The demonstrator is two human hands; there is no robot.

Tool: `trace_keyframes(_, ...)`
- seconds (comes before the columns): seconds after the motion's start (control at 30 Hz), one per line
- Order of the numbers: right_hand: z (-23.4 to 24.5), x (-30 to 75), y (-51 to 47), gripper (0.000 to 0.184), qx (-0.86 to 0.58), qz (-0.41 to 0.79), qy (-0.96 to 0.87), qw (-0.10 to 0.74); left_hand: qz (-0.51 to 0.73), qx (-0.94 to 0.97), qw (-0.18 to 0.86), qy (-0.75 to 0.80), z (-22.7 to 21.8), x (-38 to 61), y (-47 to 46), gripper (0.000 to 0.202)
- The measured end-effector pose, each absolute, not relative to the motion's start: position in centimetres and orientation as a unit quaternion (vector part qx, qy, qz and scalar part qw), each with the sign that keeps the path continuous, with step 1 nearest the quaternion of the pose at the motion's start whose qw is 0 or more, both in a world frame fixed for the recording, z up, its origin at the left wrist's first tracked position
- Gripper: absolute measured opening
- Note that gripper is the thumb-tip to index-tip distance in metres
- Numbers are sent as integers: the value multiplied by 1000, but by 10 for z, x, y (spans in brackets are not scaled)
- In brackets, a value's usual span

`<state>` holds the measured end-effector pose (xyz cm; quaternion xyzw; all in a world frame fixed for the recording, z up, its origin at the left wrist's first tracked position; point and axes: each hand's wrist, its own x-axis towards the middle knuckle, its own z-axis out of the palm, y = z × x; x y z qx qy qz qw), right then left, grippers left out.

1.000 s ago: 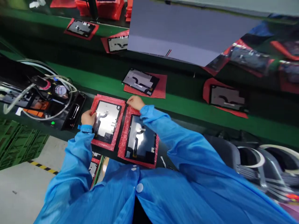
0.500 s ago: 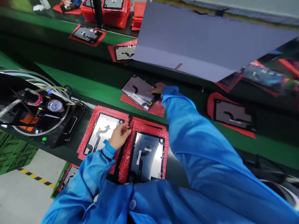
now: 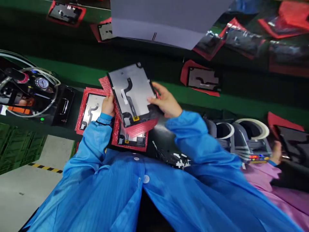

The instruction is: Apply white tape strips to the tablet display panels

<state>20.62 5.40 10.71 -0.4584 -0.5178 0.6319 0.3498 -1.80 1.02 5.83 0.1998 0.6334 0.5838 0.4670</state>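
Observation:
A display panel with a silvery back, a black ribbon cable and a yellow tag is held tilted above the bench. My right hand grips its right edge, thumb on the back face. Beneath the panel is a red bubble-wrap bag. My left hand is closed at the bag's left edge, fingers partly hidden. Under it lies another panel on red bubble wrap. One more panel on red wrap lies below the held one and is mostly covered by it.
At left stands a black machine with a pressure gauge and hoses. Tape rolls stand on the right, near a co-worker's hand. Wrapped panels, one at the right, lie along the green-edged line. A pale board hangs ahead.
My right hand has lifted the panel and its red bag from the far strip and brought them nearer. My left hand has moved to the bag's left edge. The view has shifted right.

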Motion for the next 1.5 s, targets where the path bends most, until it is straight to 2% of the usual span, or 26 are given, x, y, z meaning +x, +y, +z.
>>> trace_keyframes(0.13,58,209,-41,76,-472,732,-372,321,380,352,443,732,42,-26,-14,35)
trace_keyframes(0.2,35,207,-66,78,-493,726,-344,335,278,399,397,778,33,-25,-20,35)
trace_keyframes(0.27,19,207,-77,82,-511,689,-357,369,232,417,355,803,27,-20,-23,37)
trace_keyframes(0.37,9,210,-80,80,-538,633,-391,396,255,414,311,817,24,-13,-26,29)
trace_keyframes(0.57,11,216,-82,67,-541,610,-444,370,294,407,288,815,22,-7,-21,20)
trace_keyframes(0.7,19,212,-76,62,-589,568,-500,283,285,403,280,823,19,-9,-16,20)
trace_keyframes(0.8,31,213,-76,69,-635,497,-558,199,275,411,282,822,18,-10,-12,19)
trace_keyframes(0.9,41,229,-89,66,-649,552,-499,158,260,428,269,823,17,-11,-8,17)
trace_keyframes(0.97,42,252,-105,47,-654,640,-375,148,255,443,250,823,15,-13,-6,14)
trace_keyframes(1.03,40,287,-125,13,-694,651,-234,200,259,456,229,820,13,-16,-3,7)
trace_keyframes(1.07,37,307,-136,3,-734,607,-170,253,263,462,218,818,12,-18,-1,4)
trace_keyframes(1.13,33,348,-154,21,-809,457,-53,366,263,489,188,810,12,-22,1,20)
trace_keyframes(1.2,29,384,-165,25,-832,343,23,435,261,532,155,790,14,-26,1,35)
trace_keyframes(1.23,28,399,-166,27,-830,323,37,454,261,556,140,777,16,-27,0,38)
trace_keyframes(1.37,25,425,-155,24,-814,328,5,479,263,646,107,709,26,-27,-6,26)
trace_keyframes(1.5,26,415,-156,18,-883,190,-50,426,249,735,136,616,35,-22,-8,16)
